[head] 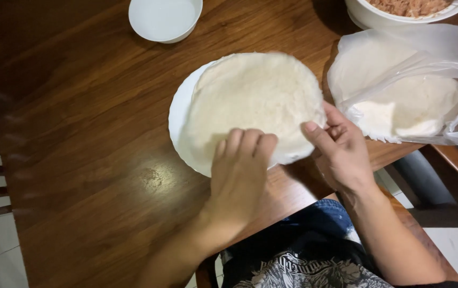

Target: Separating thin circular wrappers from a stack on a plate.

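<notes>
1. Pinching the round flatbread (255, 101) at its near rim, the right hand (341, 149) grips it; the left hand (239, 170) lies flat, released, on top.
2. Flatbread covers a white plate (178, 112) near the surface's (79, 133) front edge.
3. Bagged flatbreads (410, 101) lie right; a white bowl (165, 18) sits behind.

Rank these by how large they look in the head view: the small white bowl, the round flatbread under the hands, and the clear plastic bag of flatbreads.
1. Clear plastic bag of flatbreads and round flatbread: too alike to rank; the frame cuts off the bag.
2. Small white bowl: clearly smallest, though partly cropped and farther away.
</notes>
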